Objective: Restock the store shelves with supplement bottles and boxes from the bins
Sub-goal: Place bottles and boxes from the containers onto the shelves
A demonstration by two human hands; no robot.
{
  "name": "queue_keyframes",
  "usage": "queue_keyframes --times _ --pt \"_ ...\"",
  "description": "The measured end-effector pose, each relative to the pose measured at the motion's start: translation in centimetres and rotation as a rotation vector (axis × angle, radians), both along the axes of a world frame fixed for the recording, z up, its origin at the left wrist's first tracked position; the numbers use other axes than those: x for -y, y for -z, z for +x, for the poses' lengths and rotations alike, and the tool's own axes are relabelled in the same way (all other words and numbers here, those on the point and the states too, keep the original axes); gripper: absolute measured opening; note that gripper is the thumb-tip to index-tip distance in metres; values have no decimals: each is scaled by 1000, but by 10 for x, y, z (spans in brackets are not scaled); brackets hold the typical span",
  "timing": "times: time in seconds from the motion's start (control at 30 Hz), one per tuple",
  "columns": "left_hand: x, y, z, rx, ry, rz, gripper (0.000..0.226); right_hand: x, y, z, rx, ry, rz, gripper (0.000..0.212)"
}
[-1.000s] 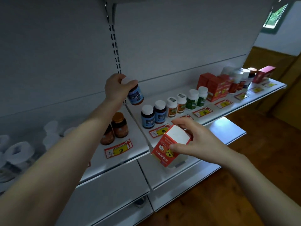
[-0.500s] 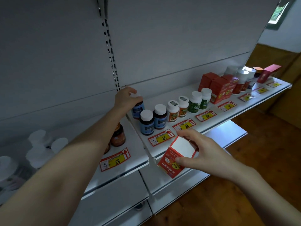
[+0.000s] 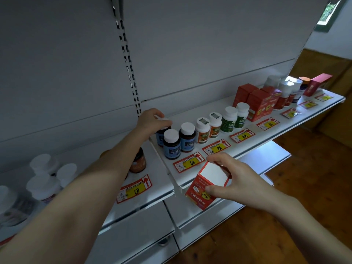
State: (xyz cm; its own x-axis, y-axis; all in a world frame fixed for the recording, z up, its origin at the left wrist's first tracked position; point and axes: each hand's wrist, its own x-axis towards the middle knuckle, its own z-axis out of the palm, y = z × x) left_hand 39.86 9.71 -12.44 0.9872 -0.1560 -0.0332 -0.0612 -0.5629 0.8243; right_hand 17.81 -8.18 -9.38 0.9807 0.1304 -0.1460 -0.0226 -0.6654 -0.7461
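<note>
White-capped blue-label bottle [image 3: 161, 132] on the shelf [image 3: 209, 168], its cap gripped by the left hand [image 3: 150, 121]; the right hand [image 3: 231, 180] holds a red box [image 3: 206, 186].

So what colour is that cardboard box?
The small cardboard box is red, white-topped; head view.

Single head-worn wide-angle view. Looks forward and down from above onto shelf [image 3: 227, 140], skewed toward its right end. Close: left hand [image 3: 150, 121] and right hand [image 3: 238, 180] reach in from bottom edge. Back panel [image 3: 190, 44] fills upper frame, wooden floor [image 3: 285, 187] lower right.
</note>
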Motion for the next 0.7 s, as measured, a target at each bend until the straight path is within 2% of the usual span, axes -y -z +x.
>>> queue_keyframes --times 0.17,0.3,0.4,0.5,0.6,0.7 --pt "1 -2 0 -72 1 -9 32 1 3 0 -8 23 44 51" --pt "1 -6 -3 -27 4 -24 27 4 2 0 55 58 66 48" --pt "2 -21 -16 215 -101 -9 27 11 -3 4 134 122 157 42" --pt "17 -42 -55 426 -85 -175 17 23 -11 7 203 257 374 29" --pt "40 -49 -99 293 62 -318 12 38 -18 8 275 348 516 21" --pt "61 -39 -132 -79 155 -547 19 53 -20 4 311 428 657 18"
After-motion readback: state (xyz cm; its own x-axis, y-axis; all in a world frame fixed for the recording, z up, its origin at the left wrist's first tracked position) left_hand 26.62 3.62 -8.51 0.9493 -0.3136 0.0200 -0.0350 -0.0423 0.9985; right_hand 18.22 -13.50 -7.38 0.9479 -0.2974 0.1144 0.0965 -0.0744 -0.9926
